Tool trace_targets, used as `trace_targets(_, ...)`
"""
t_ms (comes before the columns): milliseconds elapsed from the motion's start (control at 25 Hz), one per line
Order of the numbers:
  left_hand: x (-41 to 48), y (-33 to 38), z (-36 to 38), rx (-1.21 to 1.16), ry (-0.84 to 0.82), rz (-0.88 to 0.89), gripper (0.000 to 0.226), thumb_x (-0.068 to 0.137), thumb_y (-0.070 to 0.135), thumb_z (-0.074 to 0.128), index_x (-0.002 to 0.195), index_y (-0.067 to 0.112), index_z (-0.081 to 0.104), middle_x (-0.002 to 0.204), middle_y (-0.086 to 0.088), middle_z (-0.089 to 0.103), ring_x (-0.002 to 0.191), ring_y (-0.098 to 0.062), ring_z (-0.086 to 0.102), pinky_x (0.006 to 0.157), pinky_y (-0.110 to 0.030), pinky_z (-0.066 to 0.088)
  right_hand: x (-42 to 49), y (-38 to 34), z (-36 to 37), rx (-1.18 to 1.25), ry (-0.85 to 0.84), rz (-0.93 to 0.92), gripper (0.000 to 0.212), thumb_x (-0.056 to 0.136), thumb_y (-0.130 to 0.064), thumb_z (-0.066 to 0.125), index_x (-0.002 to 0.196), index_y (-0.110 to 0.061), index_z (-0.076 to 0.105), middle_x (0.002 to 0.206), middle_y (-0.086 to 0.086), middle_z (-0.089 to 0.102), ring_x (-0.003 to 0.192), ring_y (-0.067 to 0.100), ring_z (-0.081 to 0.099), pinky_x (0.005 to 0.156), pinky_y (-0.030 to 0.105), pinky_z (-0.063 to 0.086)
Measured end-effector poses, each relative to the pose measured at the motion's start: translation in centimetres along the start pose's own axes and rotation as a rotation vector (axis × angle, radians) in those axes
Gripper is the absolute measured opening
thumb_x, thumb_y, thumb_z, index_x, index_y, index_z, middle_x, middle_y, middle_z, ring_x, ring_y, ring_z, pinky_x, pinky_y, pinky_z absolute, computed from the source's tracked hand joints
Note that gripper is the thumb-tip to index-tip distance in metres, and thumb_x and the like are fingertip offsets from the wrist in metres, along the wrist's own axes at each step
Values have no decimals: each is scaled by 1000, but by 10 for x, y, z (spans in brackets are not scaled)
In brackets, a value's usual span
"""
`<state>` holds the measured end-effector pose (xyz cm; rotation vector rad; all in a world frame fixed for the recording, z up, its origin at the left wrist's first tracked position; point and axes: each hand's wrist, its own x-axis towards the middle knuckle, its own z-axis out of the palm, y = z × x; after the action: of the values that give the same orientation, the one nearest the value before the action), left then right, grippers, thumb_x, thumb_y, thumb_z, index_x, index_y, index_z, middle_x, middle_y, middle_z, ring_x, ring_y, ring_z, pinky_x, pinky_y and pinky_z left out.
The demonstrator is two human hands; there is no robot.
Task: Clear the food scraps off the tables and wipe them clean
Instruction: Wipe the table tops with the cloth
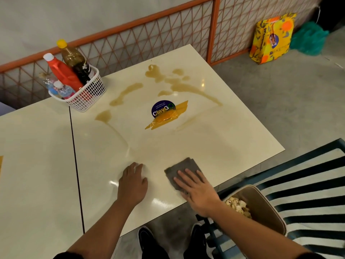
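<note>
On the glossy cream table [214,139], the right hand [197,191] presses a folded grey cloth [183,168] flat (fingers straight) near the front edge; the left hand [133,184] rests open beside it. Brown streaky spill [179,86] farther back.

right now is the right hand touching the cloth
Touching: the head view shows the right hand flat on the grey cloth, fingers covering its near part.

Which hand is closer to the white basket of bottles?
Left. The left hand rests flat below the white basket; the right hand, on the grey cloth, lies farther right.
</note>
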<state>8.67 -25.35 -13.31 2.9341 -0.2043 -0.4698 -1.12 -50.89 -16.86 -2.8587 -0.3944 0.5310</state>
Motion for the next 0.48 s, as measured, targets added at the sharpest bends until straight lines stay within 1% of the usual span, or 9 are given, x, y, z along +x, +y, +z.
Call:
trace_targets(40,2,-1,0,6,7,-7,55,94,30,55,146,20,41,155,-5,35,141,-28,33,109,-44,36,0,22,-7,2,42,31,57,104,-59,-2,158,-42,-6,167,-10,-10,154,21,-14,123,47,-6)
trace_targets(80,4,-2,0,6,11,-14,55,94,30,56,146,20,42,155,-6,36,141,-29,34,108,-44,37,0,49,-14,33,66,103,59,100,-62,-8,156,-44,-15,165,-12,-18,152,19,-23,124,48,-10)
trace_targets(120,5,-4,1,5,10,-21,55,93,30,56,145,20,43,154,-6,36,140,-29,34,108,-44,38,-2,79,-20,54,114,218,61,98,-64,-12,155,-44,-18,165,-11,-21,152,18,-25,124,48,-10)
trace_targets(200,7,-8,2,2,12,-38,55,93,30,57,145,19,43,154,-7,37,141,-29,34,106,-44,40,-7,143,-34,107,170,474,63,97,-67,-11,155,-43,-19,166,-8,-20,152,17,-23,125,48,-9)
trace_targets(280,9,-11,3,3,20,-57,56,93,31,57,146,19,41,154,-7,36,141,-28,33,106,-43,40,-15,192,-50,183,156,645,66,96,-68,-9,156,-42,-17,167,-6,-18,153,18,-20,126,48,-6)
trace_targets(400,7,-19,4,25,14,-70,58,94,34,55,148,20,38,155,-6,34,143,-26,31,107,-41,39,-7,224,-65,253,141,756,70,94,-65,-6,158,-39,-13,168,-4,-16,154,18,-16,125,48,-6)
trace_targets(480,8,-27,5,8,33,-86,58,94,36,55,147,22,38,155,-5,35,142,-26,32,106,-41,41,17,232,-75,263,165,796,66,99,-62,0,160,-38,-10,169,-4,-14,155,20,-14,125,49,-6)
